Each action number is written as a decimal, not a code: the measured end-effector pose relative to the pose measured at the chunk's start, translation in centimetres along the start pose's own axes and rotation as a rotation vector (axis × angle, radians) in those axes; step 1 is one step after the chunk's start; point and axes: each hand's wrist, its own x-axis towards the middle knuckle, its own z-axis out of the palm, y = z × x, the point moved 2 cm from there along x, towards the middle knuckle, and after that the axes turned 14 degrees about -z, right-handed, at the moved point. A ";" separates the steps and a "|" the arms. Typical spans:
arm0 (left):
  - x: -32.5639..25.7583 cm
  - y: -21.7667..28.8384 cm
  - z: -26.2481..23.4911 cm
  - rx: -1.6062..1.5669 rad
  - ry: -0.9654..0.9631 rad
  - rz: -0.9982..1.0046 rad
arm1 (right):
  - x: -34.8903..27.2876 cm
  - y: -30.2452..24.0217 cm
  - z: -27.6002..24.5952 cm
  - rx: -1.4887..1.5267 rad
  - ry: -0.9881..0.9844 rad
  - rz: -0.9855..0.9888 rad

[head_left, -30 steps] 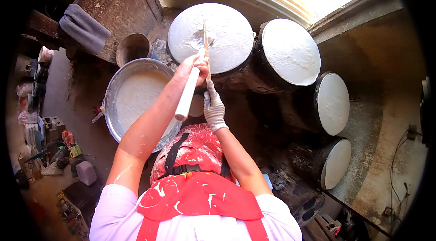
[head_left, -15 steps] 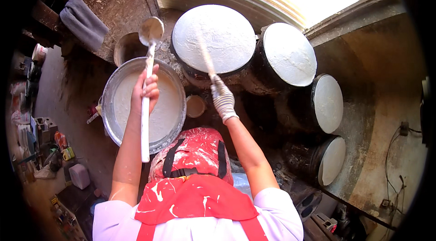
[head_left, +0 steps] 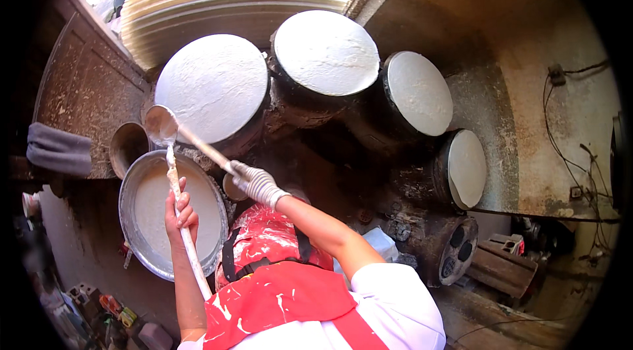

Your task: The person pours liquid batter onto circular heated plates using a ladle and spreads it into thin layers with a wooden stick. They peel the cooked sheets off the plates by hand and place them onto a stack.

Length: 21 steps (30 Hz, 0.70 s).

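My left hand (head_left: 181, 213) is closed around the pale handle of a long ladle (head_left: 161, 127), above a large metal basin (head_left: 124, 211) of creamy white liquid (head_left: 157, 195). The ladle's bowl is raised beyond the basin's far rim, by the edge of a big round white surface (head_left: 210, 89). In a striped glove, my right hand (head_left: 257, 184) grips a wooden stick (head_left: 206, 147). The stick slants up to the left, its far end at the ladle's bowl; whether they touch I cannot tell. White splashes mark the red apron (head_left: 283, 297).
Several more white-topped round drums curve off to the right, including a nearby one (head_left: 326, 53). A dark-mouthed pot (head_left: 128, 149) stands behind the basin. A grey towel (head_left: 59, 149) hangs at left. Cables run down the right wall (head_left: 527, 119). Corrugated sheeting (head_left: 231, 3) borders the back.
My view has turned rightward, so the drums appear further left. The wooden stick has swung from over the big white round to the ladle's bowl. Both hands keep their holds.
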 end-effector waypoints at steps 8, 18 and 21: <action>9.3 -4.5 7.0 0.180 0.060 -0.045 | -1.1 9.7 -25.8 0.042 1.162 0.111; 18.2 -10.6 13.0 0.187 -0.005 -0.108 | 3.9 17.2 -36.3 -0.001 1.310 0.410; 19.0 -10.5 13.9 0.178 0.056 -0.090 | 4.8 17.2 -36.0 -0.088 1.252 0.493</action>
